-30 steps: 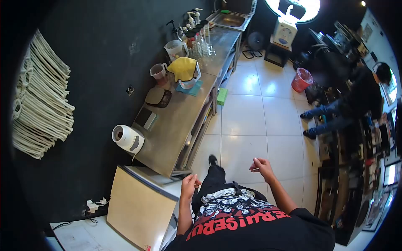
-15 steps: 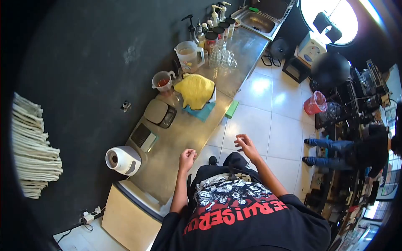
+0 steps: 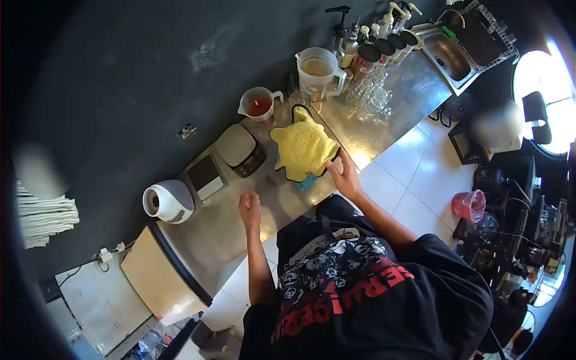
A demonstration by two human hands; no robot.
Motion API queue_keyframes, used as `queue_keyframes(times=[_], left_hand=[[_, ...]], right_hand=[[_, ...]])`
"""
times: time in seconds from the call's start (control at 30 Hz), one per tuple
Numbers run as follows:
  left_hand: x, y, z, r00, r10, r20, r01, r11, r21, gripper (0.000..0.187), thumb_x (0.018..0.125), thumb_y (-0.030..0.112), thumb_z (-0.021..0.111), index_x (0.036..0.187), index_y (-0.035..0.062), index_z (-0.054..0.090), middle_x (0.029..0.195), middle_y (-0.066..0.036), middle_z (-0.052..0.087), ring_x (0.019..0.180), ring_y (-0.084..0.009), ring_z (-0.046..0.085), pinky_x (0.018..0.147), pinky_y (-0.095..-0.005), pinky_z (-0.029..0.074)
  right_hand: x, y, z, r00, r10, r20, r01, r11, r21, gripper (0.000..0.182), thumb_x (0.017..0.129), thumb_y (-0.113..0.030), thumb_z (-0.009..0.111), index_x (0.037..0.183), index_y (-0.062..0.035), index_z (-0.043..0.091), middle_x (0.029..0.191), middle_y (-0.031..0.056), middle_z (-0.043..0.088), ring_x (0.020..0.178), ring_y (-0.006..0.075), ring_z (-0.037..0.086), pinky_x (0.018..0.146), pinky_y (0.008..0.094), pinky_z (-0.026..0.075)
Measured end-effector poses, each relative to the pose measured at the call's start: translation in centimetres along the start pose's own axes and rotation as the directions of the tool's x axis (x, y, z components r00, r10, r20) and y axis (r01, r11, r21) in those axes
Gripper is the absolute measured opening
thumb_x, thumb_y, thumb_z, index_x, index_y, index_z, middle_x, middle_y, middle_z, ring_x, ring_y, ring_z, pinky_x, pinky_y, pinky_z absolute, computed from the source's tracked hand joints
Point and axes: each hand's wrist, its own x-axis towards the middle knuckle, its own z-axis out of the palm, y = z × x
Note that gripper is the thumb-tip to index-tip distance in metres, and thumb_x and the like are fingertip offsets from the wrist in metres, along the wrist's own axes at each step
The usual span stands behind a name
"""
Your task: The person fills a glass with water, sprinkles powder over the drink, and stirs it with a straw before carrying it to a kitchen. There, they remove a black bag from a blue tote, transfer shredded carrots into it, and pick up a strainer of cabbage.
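r hand (image 3: 345,176) moved to yellow cloth (image 3: 303,149), can't tell if grip's clamped; l hand (image 3: 249,211) curled, tee (image 3: 354,300) reads "seru!"

Clearance: bare counter (image 3: 219,240) extends along the front edge, from white appliance (image 3: 175,203) to yellow cloth (image 3: 305,149). Rear obstructions: scale (image 3: 236,146), small jug (image 3: 258,108), large jug (image 3: 316,75).

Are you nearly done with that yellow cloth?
Probably only partway. Done: the yellow cloth is spread out above the blue mat. In hand: the right hand is at the cloth's edge. Left: hard to say, as the cloth hides what's beneath.
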Motion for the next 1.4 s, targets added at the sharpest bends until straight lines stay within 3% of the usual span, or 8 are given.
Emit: queue_keyframes(times=[0.43, 0.5, 0.57, 0.77, 0.97, 1.17, 1.23, 1.4], left_hand=[[-4.4, 16.7, 11.8, 0.820, 0.532, -0.210, -0.485, 0.842, 0.236, 0.016, 0.089, 0.014, 0.064, 0.087, 0.0003, 0.056, 0.080, -0.012, 0.055, 0.075, -0.0292, 0.050, 0.070, -0.0381, 0.040], [-7.4, 17.1, 10.6, 0.837, 0.535, -0.120, -0.515, 0.842, 0.158, 0.016, 0.088, 0.013, 0.063, 0.088, -0.0009, 0.056, 0.083, -0.014, 0.057, 0.077, -0.0323, 0.052, 0.071, -0.0401, 0.042], [-9.5, 15.6, 9.9, 0.860, 0.510, 0.007, -0.504, 0.847, 0.166, 0.014, 0.086, 0.011, 0.064, 0.089, -0.0012, 0.057, 0.086, -0.016, 0.058, 0.080, -0.0360, 0.055, 0.071, -0.0424, 0.043], [-12.4, 3.7, 8.1, 0.895, 0.400, 0.197, -0.421, 0.904, 0.077, 0.026, 0.083, 0.013, 0.060, 0.105, -0.0013, 0.059, 0.098, -0.021, 0.063, 0.098, -0.0445, 0.057, 0.084, -0.0459, 0.048], [-23.2, -5.5, 2.6, 0.969, -0.245, -0.018, 0.244, 0.969, -0.045, 0.022, 0.094, 0.010, 0.057, 0.111, -0.0037, 0.062, 0.101, -0.013, 0.068, 0.090, -0.0186, 0.066, 0.077, -0.0284, 0.051], [-35.4, -5.2, 0.9, 0.523, -0.784, -0.333, 0.513, 0.602, -0.612, 0.019, 0.091, 0.012, 0.057, 0.107, 0.0025, 0.061, 0.106, -0.013, 0.067, 0.093, -0.0206, 0.065, 0.075, -0.0317, 0.050], [-38.0, -5.6, 2.0, 0.477, -0.793, -0.379, 0.465, 0.594, -0.656, 0.027, 0.093, 0.020, 0.054, 0.114, 0.0037, 0.057, 0.109, -0.015, 0.066, 0.096, -0.0241, 0.064, 0.079, -0.0351, 0.049], [-40.1, -6.3, 4.6, 0.423, -0.816, -0.393, 0.275, 0.529, -0.803, 0.034, 0.095, 0.027, 0.052, 0.121, 0.0054, 0.053, 0.113, -0.015, 0.064, 0.099, -0.0242, 0.062, 0.083, -0.0377, 0.048]], right_hand=[[2.0, -8.7, -0.4, 0.973, -0.038, -0.226, 0.147, 0.860, 0.488, 0.029, 0.101, -0.021, 0.049, 0.118, 0.0033, 0.051, 0.105, 0.0066, 0.057, 0.092, 0.0113, 0.052, 0.078, 0.0262, 0.043], [-1.2, -6.9, 0.5, 0.826, -0.404, -0.393, 0.377, 0.914, -0.147, 0.037, 0.101, -0.023, 0.046, 0.124, 0.0061, 0.045, 0.113, 0.0122, 0.058, 0.099, 0.0168, 0.055, 0.085, 0.0279, 0.044], [-4.2, -12.4, -0.4, 0.976, -0.215, -0.012, 0.193, 0.846, 0.498, 0.048, 0.101, -0.024, 0.041, 0.132, 0.0118, 0.035, 0.125, 0.0230, 0.051, 0.117, 0.0239, 0.048, 0.101, 0.0353, 0.036], [-8.4, -4.1, 8.7, 0.805, -0.333, 0.491, 0.296, 0.943, 0.154, 0.038, 0.094, -0.014, 0.048, 0.124, 0.0090, 0.041, 0.150, 0.0231, 0.030, 0.140, 0.0436, 0.025, 0.113, 0.0483, 0.022], [-7.1, 3.6, 17.9, 0.629, -0.321, 0.708, 0.646, 0.722, -0.247, 0.034, 0.093, -0.027, 0.051, 0.120, -0.0052, 0.052, 0.155, 0.0109, 0.024, 0.144, 0.0343, 0.019, 0.114, 0.0549, 0.013], [-9.1, -1.2, 31.5, 0.598, -0.451, 0.663, 0.640, 0.766, -0.056, 0.028, 0.093, -0.022, 0.048, 0.114, -0.0048, 0.055, 0.154, 0.0085, 0.029, 0.143, 0.0299, 0.024, 0.114, 0.0540, 0.016], [-15.5, -0.6, 34.9, 0.137, -0.584, 0.800, 0.718, 0.615, 0.326, 0.033, 0.093, -0.024, 0.049, 0.120, -0.0070, 0.055, 0.153, 0.0088, 0.032, 0.142, 0.0283, 0.027, 0.116, 0.0490, 0.017], [-25.0, -4.2, 34.5, 0.071, -0.125, 0.990, -0.199, 0.970, 0.137, 0.038, 0.097, -0.021, 0.042, 0.132, -0.0081, 0.048, 0.145, 0.0103, 0.041, 0.138, 0.0240, 0.033, 0.116, 0.0373, 0.023]])
